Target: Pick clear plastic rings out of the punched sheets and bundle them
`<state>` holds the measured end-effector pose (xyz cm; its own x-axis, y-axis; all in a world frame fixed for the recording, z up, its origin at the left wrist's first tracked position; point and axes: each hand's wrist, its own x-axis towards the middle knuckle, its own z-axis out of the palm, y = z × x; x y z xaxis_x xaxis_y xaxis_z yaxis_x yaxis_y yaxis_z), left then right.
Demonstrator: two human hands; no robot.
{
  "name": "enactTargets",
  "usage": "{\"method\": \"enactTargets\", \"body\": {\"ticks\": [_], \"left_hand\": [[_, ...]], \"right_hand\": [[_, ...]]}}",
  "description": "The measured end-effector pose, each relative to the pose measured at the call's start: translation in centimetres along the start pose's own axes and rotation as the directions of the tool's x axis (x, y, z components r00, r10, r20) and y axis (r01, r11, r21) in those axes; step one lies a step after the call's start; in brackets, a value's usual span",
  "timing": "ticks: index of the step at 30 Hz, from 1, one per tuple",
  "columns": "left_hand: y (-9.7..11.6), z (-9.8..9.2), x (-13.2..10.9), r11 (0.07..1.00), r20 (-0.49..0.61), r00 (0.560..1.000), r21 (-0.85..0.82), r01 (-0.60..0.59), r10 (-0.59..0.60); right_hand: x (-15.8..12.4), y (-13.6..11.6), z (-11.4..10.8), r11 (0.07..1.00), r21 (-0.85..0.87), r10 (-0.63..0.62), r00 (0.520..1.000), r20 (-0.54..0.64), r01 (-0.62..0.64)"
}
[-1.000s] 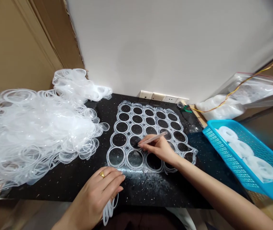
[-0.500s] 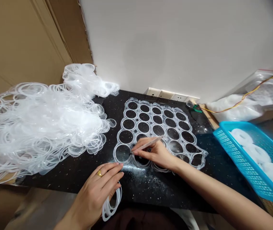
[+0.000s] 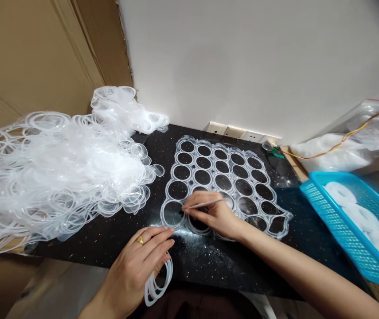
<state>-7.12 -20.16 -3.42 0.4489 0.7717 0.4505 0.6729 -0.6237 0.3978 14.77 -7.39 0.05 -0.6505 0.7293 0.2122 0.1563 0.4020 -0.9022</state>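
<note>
Ring sheet (image 3: 212, 180): 1, flat on the black tabletop (image 3: 236, 266), between pile and basket. Largest down:

Pile of translucent rings (image 3: 66, 164): 1 heap at left (uncountable, too tangled).

Sheet: 5 openings in the back row, 5 down the left column. Full count not readable, right hand covers some near ones.

Blue basket (image 3: 345, 235): 1, cut off at the right edge. 3 white coils (image 3: 365, 218) visible in it, nearest one cropped.

Hands: 2. Left hand (image 3: 136, 261) is curled over a bundle of loose rings (image 3: 149, 290) just off the sheet's near edge. Several rings, overlapping (no firm number); palm side hidden. Right hand (image 3: 217, 217) pinches 1 thin tool (image 3: 207, 203) over the near-left openings; can't make out whether the tip touches.

Gold ring (image 3: 140, 239): 1, on a left finger.
</note>
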Motion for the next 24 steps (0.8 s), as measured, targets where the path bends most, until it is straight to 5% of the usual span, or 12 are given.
{"method": "enactTargets", "body": {"ticks": [6, 12, 17, 24], "left_hand": [[-0.1, -1.0, 1.8, 1.000, -0.053, 0.999, -0.010, -0.005, 0.005], [-0.1, -0.3, 4.8, 0.999, 0.010, 0.999, 0.019, -0.041, 0.041], [0.9, 1.2, 6.3, 0.995, 0.088, 0.992, -0.039, -0.088, 0.092], [1.5, 2.7, 7.6, 0.999, 0.170, 0.985, 0.008, -0.031, 0.029]], "right_hand": [[2.0, 1.3, -0.8, 0.966, 0.159, 0.219, 0.972, -0.087, -0.203], [3.2, 2.0, -2.6, 0.973, 0.130, 0.206, 0.969, -0.135, -0.189], [1.4, 2.2, -5.0, 0.961, 0.126, 0.260, 0.959, -0.110, -0.246], [-1.0, 2.8, -4.5, 0.973, 0.098, 0.217, 0.974, -0.059, -0.211]]}}
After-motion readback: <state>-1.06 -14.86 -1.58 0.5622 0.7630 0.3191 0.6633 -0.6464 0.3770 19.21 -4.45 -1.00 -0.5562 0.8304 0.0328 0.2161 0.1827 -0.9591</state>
